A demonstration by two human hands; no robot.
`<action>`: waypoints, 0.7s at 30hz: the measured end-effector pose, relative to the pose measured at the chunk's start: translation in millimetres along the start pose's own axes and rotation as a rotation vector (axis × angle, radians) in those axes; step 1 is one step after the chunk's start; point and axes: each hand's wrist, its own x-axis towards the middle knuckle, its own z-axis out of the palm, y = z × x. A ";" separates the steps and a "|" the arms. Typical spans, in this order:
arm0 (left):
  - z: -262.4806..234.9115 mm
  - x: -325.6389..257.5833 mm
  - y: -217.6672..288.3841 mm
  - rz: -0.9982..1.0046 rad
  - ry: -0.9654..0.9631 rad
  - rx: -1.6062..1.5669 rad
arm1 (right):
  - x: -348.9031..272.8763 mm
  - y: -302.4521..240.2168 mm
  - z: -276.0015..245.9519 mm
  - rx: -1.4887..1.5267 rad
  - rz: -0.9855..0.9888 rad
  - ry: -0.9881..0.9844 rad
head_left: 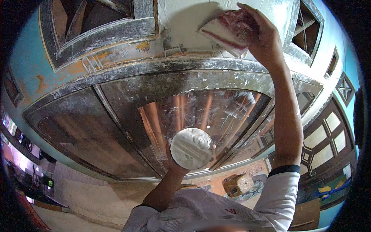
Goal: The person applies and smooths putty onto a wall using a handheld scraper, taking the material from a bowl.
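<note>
My right hand (pixel 264 36) is raised high and closed on a flat, wide putty spreader (pixel 224 33), whitish and smeared with dark red. The spreader lies against or just off the pale plastered wall (pixel 181 19) above a window frame; whether it touches, I cannot tell. Low in front of my body, my left hand (pixel 173 159) supports a round container (pixel 212 154) from beneath and the side. White putty (pixel 192 145) fills the container, with ridges and lumps on top. Most of the left fingers are hidden behind it.
A dark wooden window frame (pixel 162 77) with glass panes spans the middle, its paint worn. Lattice vents (pixel 309 34) sit in the wall at upper left and right. A tan plastic stool (pixel 243 183) stands on the floor behind, near a panelled door (pixel 328 135) at right.
</note>
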 end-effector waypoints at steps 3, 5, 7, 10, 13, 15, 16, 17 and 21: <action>8.6 1.4 0.0 0.016 0.057 0.033 | 6.2 32.9 -15.4 -0.087 -0.007 0.157; 1.9 -1.6 2.2 0.042 0.064 0.056 | 12.5 38.1 -26.1 -0.058 0.063 0.244; 11.7 -5.2 1.6 0.096 0.121 0.089 | 5.1 32.1 -18.0 0.327 0.128 0.220; 24.6 -5.8 3.4 0.016 0.069 0.074 | -3.0 1.4 -12.3 -0.112 -0.090 0.019; 17.2 -4.8 0.7 0.028 0.110 0.046 | 7.4 46.4 -22.2 -0.221 0.091 0.225; 9.4 -5.9 2.0 0.043 0.135 0.059 | 8.5 50.7 -32.0 -0.037 0.060 0.244; 6.9 -6.1 3.1 0.062 0.159 0.073 | 5.0 54.8 -31.5 -0.039 0.070 0.241; 4.8 -7.8 4.2 0.073 0.162 0.072 | -3.2 39.4 -18.6 -0.014 0.068 0.175; 12.5 -6.2 1.2 0.026 0.108 0.056 | -17.0 45.7 -13.9 -0.173 -0.048 0.077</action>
